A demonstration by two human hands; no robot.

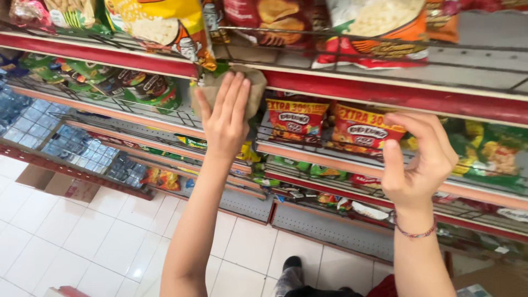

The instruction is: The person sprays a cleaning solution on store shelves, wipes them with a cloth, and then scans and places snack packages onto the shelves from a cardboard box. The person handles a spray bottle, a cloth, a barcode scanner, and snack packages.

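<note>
From the head camera, the left hand (225, 118) presses a brownish cloth (250, 88) flat against the red front edge of the shelf (385, 91), fingers spread and extended over it, not clenched. Good wiping here wants the palm kept flat and the cloth run along the edge, clear of the yellow snack bag (165, 25) hanging over it. The right hand (421, 159) hovers near the orange snack packets (330, 124), fingers curled and seemingly empty, though the palm side is hidden.
</note>
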